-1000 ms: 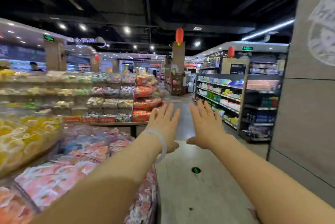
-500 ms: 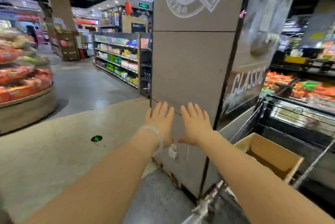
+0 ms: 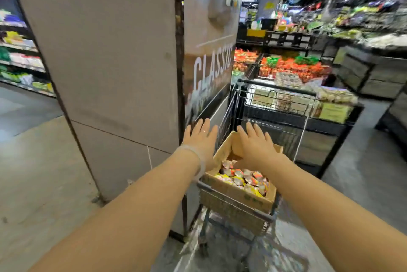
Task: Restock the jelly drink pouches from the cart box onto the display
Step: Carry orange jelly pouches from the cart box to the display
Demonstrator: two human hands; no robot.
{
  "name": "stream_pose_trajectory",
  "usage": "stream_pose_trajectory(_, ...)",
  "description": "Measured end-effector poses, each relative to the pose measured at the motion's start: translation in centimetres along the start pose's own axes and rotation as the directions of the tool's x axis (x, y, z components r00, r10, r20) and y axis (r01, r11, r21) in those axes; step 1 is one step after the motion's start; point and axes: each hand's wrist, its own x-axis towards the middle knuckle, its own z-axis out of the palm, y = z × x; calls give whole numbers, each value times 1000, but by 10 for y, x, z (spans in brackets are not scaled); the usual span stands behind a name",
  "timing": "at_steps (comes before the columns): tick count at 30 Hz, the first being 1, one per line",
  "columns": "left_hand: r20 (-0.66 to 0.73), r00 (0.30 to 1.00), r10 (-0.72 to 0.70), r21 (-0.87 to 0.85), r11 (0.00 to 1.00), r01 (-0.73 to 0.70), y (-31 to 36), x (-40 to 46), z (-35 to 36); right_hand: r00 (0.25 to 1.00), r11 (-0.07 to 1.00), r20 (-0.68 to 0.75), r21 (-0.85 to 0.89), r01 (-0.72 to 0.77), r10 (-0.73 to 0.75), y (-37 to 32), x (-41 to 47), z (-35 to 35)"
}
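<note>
Left hand (image 3: 200, 142): fingers straight, spread slightly, palm down, nothing held, ring on one finger; pale band (image 3: 193, 157) at wrist. Hand sits in front of grey pillar (image 3: 105, 56), just left of box. Right hand (image 3: 255, 146): fingers flat, extended, empty, hovering over open cardboard box (image 3: 237, 194); contact with box cannot be told. Jelly drink pouches (image 3: 244, 180), yellow, orange, white, heaped inside box. Box sits in wire cart (image 3: 240, 212) beside pillar. Produce bins (image 3: 293, 67) behind cart, blurred.
</note>
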Motion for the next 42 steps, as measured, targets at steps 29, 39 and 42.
stream_pose_trajectory(29, 501, 837, 220, -60, 974, -220, 55, 436, 228, 844, 913, 461, 150, -378, 274, 220, 339, 250)
stream_pose_trajectory(39, 696, 699, 164, -117, 986, -115, 91, 498, 377, 727, 794, 634, 285, -537, 265, 250, 371, 394)
stream_pose_trajectory(42, 663, 729, 171, -148, 984, -96, 100, 521, 411, 704, 741, 638, 300, -601, 312, 254, 384, 427)
